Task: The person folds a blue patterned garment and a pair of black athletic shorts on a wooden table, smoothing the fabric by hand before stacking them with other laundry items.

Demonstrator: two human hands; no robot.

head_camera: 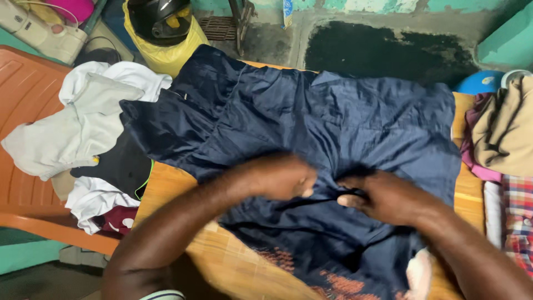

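**Thin navy cloth, gathered at a crease between both hands**

Spread across the wooden surface (pixel 222 261): a dark navy garment (pixel 311 122), reaching from under both hands out to the far edge. Left hand (pixel 283 178) curled knuckles-down into the cloth; fingertips hidden and blurred, so cannot tell whether clenched on a fold or only pressing. Right hand (pixel 383 197) just beside it, thumb and fingers pinched on a dark ridge of the same fabric.

Judged light, soft and limp, probably a little slick: wrinkles everywhere, no stiffness, nothing fragile. Best taken at a seam or folded edge between the hands, not at the flat middle.

Left of the left hand, a heap of white and grey clothes (pixel 83 128) on an orange chair (pixel 22 94). Right of the right hand, a tan garment (pixel 508 130) over checked cloth (pixel 519 216).
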